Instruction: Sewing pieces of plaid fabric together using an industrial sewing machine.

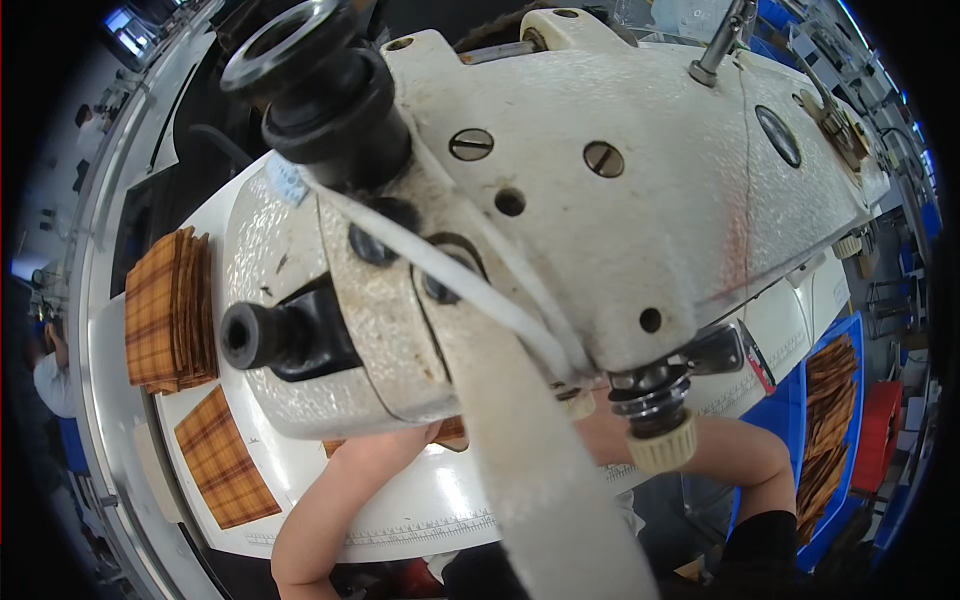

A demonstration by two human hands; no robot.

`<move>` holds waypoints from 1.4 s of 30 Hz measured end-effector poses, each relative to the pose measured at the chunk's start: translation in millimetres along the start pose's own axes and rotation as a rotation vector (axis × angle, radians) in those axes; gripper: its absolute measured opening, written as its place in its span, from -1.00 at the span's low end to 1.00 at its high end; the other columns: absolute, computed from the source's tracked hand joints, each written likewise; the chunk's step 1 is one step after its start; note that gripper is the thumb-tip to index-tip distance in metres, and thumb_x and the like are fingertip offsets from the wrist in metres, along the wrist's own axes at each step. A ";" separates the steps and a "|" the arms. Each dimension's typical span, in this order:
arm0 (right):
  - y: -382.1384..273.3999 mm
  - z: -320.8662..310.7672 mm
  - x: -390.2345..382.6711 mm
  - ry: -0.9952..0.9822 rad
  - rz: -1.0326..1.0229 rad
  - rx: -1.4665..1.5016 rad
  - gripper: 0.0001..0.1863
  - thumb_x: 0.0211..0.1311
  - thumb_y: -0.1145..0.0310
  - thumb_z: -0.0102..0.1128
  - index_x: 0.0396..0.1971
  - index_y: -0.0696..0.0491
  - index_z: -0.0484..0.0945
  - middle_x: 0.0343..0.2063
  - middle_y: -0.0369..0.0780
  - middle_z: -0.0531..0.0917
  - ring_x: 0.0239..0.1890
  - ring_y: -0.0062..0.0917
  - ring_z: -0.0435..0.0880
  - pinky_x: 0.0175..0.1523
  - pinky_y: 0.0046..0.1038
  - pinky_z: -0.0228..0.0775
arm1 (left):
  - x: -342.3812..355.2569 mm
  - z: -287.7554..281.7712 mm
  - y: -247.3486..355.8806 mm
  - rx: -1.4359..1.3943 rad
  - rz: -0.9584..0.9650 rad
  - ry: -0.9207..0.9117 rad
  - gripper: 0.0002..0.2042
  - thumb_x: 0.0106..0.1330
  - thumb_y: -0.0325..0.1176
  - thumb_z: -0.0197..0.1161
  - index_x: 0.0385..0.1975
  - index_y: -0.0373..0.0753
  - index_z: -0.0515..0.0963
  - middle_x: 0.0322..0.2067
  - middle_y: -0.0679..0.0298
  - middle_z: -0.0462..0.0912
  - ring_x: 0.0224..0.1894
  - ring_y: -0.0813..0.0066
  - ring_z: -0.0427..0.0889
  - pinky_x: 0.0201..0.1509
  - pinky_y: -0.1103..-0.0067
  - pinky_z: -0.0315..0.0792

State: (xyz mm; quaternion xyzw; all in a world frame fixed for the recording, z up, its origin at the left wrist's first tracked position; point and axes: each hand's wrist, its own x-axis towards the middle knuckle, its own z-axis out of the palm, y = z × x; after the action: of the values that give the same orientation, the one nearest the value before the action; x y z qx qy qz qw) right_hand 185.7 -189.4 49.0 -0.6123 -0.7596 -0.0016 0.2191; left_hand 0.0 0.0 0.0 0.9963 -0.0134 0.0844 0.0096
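A large off-white sewing machine (560, 180) fills the middle of the view and covers most of what lies beneath its head. My left hand (398, 442) reaches in under it; only the wrist and the back of the hand show, the fingers hidden. Beside that hand, a small part of an orange-brown plaid fabric piece (454, 434) shows at the machine's lower edge. From the right, my right hand (603, 425) comes in behind the pale strip and the tension knob (662, 445); its fingers are covered too. Whether either hand grips the fabric cannot be seen.
Left of the machine stands a stack of plaid fabric pieces (165, 310), with a single plaid piece (227, 458) lying nearer on the white table (430, 500). A blue bin (857, 400) at the right holds more plaid pieces. A red container (880, 435) stands beyond it.
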 end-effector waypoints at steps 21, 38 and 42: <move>6.4 -7.7 0.0 0.093 -0.023 0.017 -0.47 0.23 -0.05 0.13 -0.61 0.18 0.54 -0.40 -0.15 0.55 -0.05 -0.32 0.46 0.26 -0.21 0.26 | 9.3 -36.6 13.2 -0.537 -0.161 -0.102 -0.61 0.24 -0.58 0.15 0.08 -0.21 0.55 -0.03 0.17 0.59 0.04 0.25 0.56 0.18 0.36 0.43; 16.4 -3.0 12.7 0.269 0.050 -0.021 -0.55 0.12 0.05 0.26 -0.54 0.23 0.57 -0.26 -0.09 0.53 -0.04 -0.26 0.44 0.21 -0.18 0.20 | 22.5 -41.9 -7.8 -0.442 -0.246 -0.074 -0.70 0.06 -0.55 0.26 -0.15 -0.24 0.61 -0.22 0.05 0.64 -0.08 0.03 0.61 0.07 0.24 0.46; 21.8 3.3 0.5 0.166 0.045 0.000 -0.63 0.04 0.14 0.30 -0.55 0.21 0.56 -0.33 -0.12 0.52 -0.17 -0.28 0.48 0.12 -0.21 0.27 | 23.2 -56.9 -17.1 -0.500 -0.320 -0.031 -0.70 0.04 -0.56 0.27 -0.16 -0.30 0.60 -0.21 0.02 0.64 -0.11 0.02 0.62 0.01 0.27 0.47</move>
State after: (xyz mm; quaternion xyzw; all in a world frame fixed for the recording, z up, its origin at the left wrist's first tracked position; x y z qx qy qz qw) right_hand 204.8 -182.6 40.4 -0.6272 -0.7248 -0.0472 0.2814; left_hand 13.8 17.7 59.7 0.9536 0.1235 0.0606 0.2677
